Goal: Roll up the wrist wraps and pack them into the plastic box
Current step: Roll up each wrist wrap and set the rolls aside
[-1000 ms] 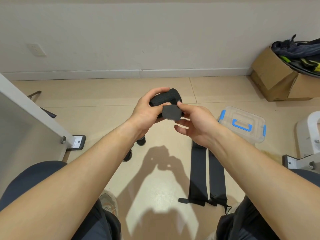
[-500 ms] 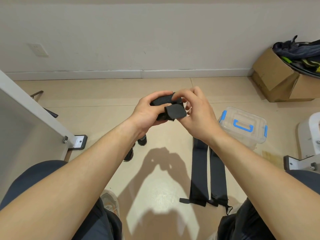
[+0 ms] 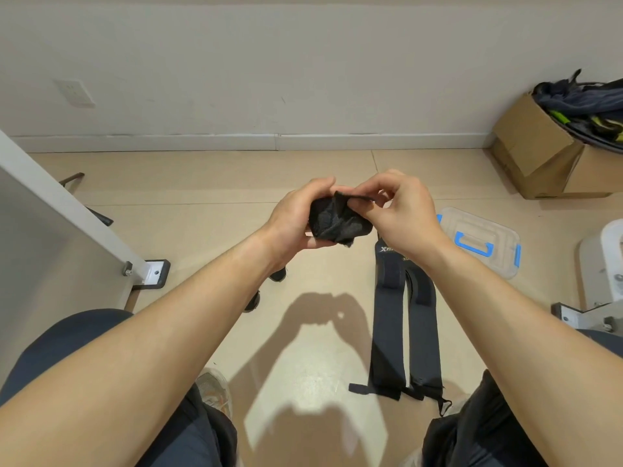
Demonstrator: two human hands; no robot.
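A: What is the wrap like?
B: The rolled wrist wrap (image 3: 337,222) is black woven fabric, matte and slightly fuzzy. It is bunched into a rough lump rather than a neat cylinder, and its flat loose end sticks out at the top.

A: Where is it?
B: It is held in the air above the floor (image 3: 202,183), in front of the person. The left hand (image 3: 296,219) curls round the lump from the left, with the fingers under it and the thumb over it. The right hand (image 3: 404,224) pinches the loose end between thumb and fingertips.

A: Which way does its axis run?
B: I cannot tell; it is too crumpled. The loose end points toward the right hand.

A: Any others?
B: Two flat wrist wraps (image 3: 387,332) lie side by side on the floor. They are long dark strips whose long axes run from the person toward the wall (image 3: 303,62). The far ends carry white lettering and the near ends have thin loops.

A: And the box?
B: The plastic box (image 3: 472,227) is clear with rounded corners, its lid on, and has a blue handle and clips. It sits on the floor just right of the strips' far ends.

A: The room?
B: The floor is smooth beige tile. The wall is pale with a white skirting board (image 3: 202,142). A cardboard box (image 3: 526,156) stuffed with dark fabric stands at the right.
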